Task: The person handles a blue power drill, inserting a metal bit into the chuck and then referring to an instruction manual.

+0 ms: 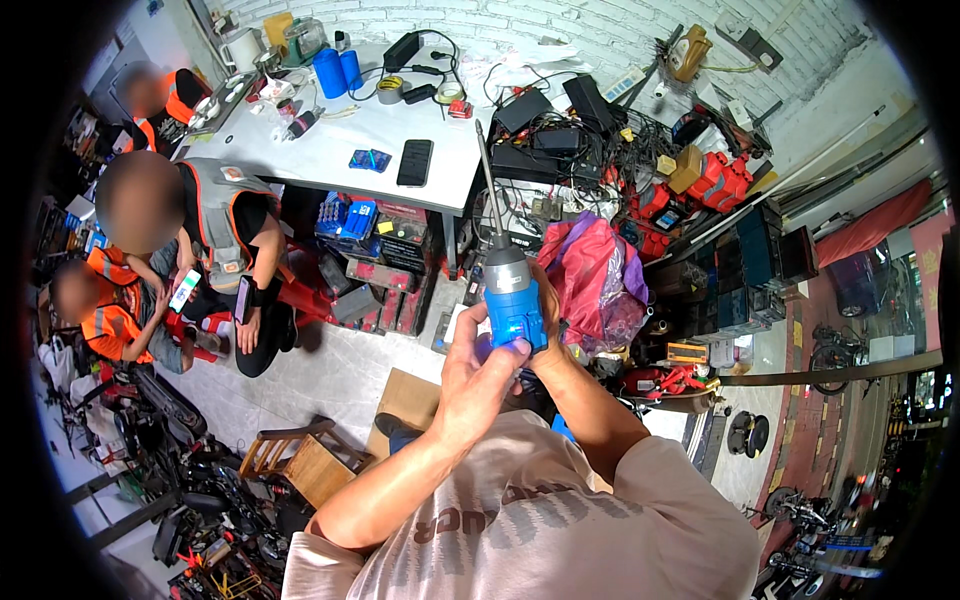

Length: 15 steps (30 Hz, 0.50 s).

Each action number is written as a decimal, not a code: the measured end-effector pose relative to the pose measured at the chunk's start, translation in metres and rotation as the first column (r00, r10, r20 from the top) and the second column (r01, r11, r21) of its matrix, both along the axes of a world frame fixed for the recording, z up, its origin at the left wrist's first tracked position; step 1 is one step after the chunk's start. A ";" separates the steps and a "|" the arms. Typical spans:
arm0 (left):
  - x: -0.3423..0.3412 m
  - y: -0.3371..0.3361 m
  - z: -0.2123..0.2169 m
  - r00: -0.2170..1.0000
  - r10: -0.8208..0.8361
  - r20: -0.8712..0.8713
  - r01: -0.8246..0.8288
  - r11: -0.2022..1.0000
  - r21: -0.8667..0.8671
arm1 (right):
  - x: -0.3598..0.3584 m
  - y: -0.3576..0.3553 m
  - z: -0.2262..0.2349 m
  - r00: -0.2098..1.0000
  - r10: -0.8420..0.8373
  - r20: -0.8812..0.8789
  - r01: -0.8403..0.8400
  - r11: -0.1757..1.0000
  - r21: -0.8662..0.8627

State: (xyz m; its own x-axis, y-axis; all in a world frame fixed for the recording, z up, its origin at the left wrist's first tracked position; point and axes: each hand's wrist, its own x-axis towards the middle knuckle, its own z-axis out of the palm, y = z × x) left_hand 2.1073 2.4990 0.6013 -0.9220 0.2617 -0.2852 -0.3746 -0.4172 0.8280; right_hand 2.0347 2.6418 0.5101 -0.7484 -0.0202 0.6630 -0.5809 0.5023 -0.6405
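A blue cordless drill [513, 300] with a dark grey chuck points away from me in front of my chest. In its chuck sits a long, thin metal bit [490, 180] that reaches toward the table's near right corner. My left hand [472, 378] is closed around the drill's left and rear side, its thumb lying on the back of the blue body. On the other side my right hand [549, 330] wraps the drill; most of its fingers are hidden behind the tool. The drill's handle is hidden from view too.
A white table [320, 140] ahead holds a black phone [415, 162], tape rolls and blue cylinders. Tangled cables and black adapters [545, 130] crowd its right, above a pink-and-purple bag [590, 285]. Seated people in orange-trimmed vests [222, 210] are left. A wooden chair [320, 465] stands lower left.
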 end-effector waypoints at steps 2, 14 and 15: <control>0.000 0.000 0.000 1.000 -0.006 0.010 0.006 1.000 0.002 | 0.000 0.001 -0.001 1.000 0.013 0.011 -0.013 1.000 -0.023; -0.004 0.001 -0.002 1.000 -0.016 -0.001 0.016 1.000 -0.009 | -0.006 0.001 -0.002 0.998 -0.014 -0.058 0.016 0.999 0.033; -0.005 0.001 -0.002 1.000 -0.013 -0.004 0.013 1.000 -0.007 | -0.006 0.001 0.000 0.998 -0.010 -0.058 0.012 0.999 0.030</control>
